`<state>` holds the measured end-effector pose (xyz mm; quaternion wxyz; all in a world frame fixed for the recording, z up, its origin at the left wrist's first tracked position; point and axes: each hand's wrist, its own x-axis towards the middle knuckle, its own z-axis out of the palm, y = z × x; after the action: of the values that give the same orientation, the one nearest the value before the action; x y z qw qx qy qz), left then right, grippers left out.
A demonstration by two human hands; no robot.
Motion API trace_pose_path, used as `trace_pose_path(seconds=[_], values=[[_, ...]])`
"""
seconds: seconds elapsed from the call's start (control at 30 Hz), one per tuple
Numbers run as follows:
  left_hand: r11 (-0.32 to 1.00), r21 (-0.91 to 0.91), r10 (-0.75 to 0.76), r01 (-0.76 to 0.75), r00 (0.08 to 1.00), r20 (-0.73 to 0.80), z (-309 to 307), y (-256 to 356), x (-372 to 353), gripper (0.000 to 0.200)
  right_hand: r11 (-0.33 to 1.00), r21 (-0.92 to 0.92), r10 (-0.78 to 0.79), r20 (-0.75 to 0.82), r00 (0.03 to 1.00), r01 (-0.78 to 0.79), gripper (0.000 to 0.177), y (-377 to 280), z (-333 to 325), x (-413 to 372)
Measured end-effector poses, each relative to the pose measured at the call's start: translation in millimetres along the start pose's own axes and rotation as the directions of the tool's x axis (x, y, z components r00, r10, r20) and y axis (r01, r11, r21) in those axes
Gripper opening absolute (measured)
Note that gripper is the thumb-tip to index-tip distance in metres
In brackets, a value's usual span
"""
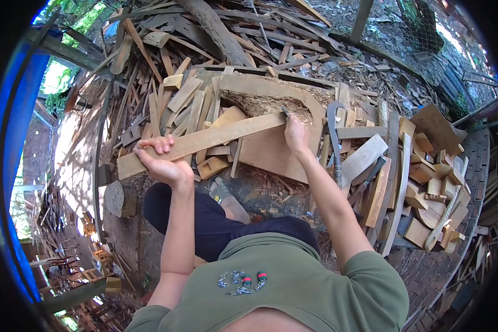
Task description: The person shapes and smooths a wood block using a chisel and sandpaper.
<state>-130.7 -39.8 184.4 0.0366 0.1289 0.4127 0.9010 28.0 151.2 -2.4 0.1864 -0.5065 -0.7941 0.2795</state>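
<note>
A long, flat wooden plank (pixel 221 133) slants across the middle of the head view, its right end higher up. My left hand (pixel 165 161) is closed around the plank near its left end, palm up with the fingertips over the top edge. At the far end my right hand (pixel 297 134) is closed on a small dark-tipped tool (pixel 285 110), whose kind I cannot make out. The tool's tip is at the plank's right end. Beneath that end lies a wide board (pixel 276 149) beside a rough, hollowed piece of wood (pixel 260 102).
A sickle-like curved blade (pixel 333 124) lies right of my right hand. Several wood offcuts (pixel 434 188) are heaped at the right, with long strips beside them. Scrap wood (pixel 177 27) piles up at the back. A log stump (pixel 120 200) stands at the left.
</note>
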Motion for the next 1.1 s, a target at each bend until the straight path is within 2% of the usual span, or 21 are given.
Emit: trace_pose_path(seconds=[0.1,0.13,0.17,0.23,0.3,0.33,0.37,0.43,0.47,0.53,0.57,0.67,0.7,0.77,0.87,0.9,0.97,1.0,1.03,1.07,1.1], values=[[1.000,-0.001,0.024,-0.024,1.000,-0.006,3,0,-4,0.030,1.000,0.026,0.006,0.108,0.994,-0.009,0.026,-23,-7,-8],[1.000,-0.004,0.026,-0.026,1.000,0.008,3,-1,-2,0.029,0.951,0.106,-0.279,-0.109,0.954,0.290,0.025,-29,4,-15],[1.000,-0.001,0.024,-0.024,1.000,-0.001,1,-2,-1,0.029,0.901,0.112,-0.391,-0.209,0.896,0.419,0.026,-29,13,-32],[0.999,-0.054,0.000,0.001,1.000,0.010,-2,-2,3,0.026,0.886,0.258,-0.365,-0.123,0.923,0.384,0.029,-28,9,-35],[0.998,-0.057,-0.003,0.005,1.000,0.025,-3,-1,0,0.025,0.943,0.196,-0.252,-0.113,0.961,0.270,0.030,-14,8,-20],[0.999,-0.052,0.009,-0.008,0.999,0.031,-2,-1,-3,0.025,0.982,0.153,-0.109,-0.025,0.994,0.112,0.030,-12,6,-10],[0.999,-0.050,0.021,-0.019,0.999,0.040,0,0,-5,0.025,0.981,0.156,-0.110,-0.028,0.994,0.113,0.030,-14,8,-9],[0.999,-0.034,0.032,-0.030,0.998,0.051,3,2,-6,0.026,0.992,0.123,-0.003,0.181,0.983,-0.020,0.029,-35,5,-5],[0.999,-0.014,0.036,-0.036,0.998,0.049,5,0,-8,0.026,0.863,0.296,-0.360,-0.209,0.909,0.410,0.029,-29,29,-23],[0.999,-0.016,0.033,-0.032,0.998,0.045,6,-1,-8,0.027,0.880,0.356,-0.342,0.020,0.939,0.313,0.030,-89,-25,-55],[0.999,-0.010,0.040,-0.040,0.998,0.044,6,0,-6,0.028,0.780,0.321,-0.507,-0.179,0.843,0.538,0.031,-85,-16,-57],[0.999,0.000,0.054,-0.054,0.997,0.053,9,1,-8,0.030,0.881,0.333,-0.336,-0.055,0.940,0.335,0.028,-52,-5,-35],[0.998,-0.003,0.059,-0.059,0.997,0.053,5,2,-8,0.030,0.966,0.238,-0.126,0.106,0.986,0.098,0.029,-47,-6,-21],[0.999,-0.009,0.039,-0.038,0.999,0.031,0,-1,-7,0.031,0.961,0.233,-0.166,0.057,0.984,0.149,0.030,-41,11,-16],[1.000,-0.012,0.026,-0.025,0.999,0.025,3,-2,-5,0.032,0.807,0.432,-0.395,-0.114,0.911,0.404,0.028,-96,-21,-61],[0.999,-0.014,0.030,-0.030,0.999,0.027,3,-1,-4,0.032,0.757,0.374,-0.487,-0.223,0.844,0.536,0.029,-106,-23,-72],[1.000,-0.005,0.029,-0.029,0.999,0.021,3,-1,-5,0.032,0.754,0.472,-0.471,-0.098,0.877,0.458,0.030,-101,-41,-71],[1.000,-0.001,0.029,-0.029,0.999,0.029,2,0,-5,0.032,0.803,0.391,-0.430,-0.143,0.892,0.450,0.029,-75,-15,-60],[1.000,-0.001,0.030,-0.030,0.999,0.039,1,1,-4,0.032,0.766,0.481,-0.370,-0.212,0.904,0.426,0.028,-46,5,-44],[0.999,-0.006,0.032,-0.031,0.998,0.057,-4,-1,-3,0.031,0.897,0.367,-0.233,-0.082,0.969,0.247,0.030,-33,1,-33],[0.999,-0.008,0.031,-0.031,0.998,0.061,-5,0,-5,0.031,0.944,0.218,-0.215,-0.168,0.962,0.249,0.028,-17,11,-24]])
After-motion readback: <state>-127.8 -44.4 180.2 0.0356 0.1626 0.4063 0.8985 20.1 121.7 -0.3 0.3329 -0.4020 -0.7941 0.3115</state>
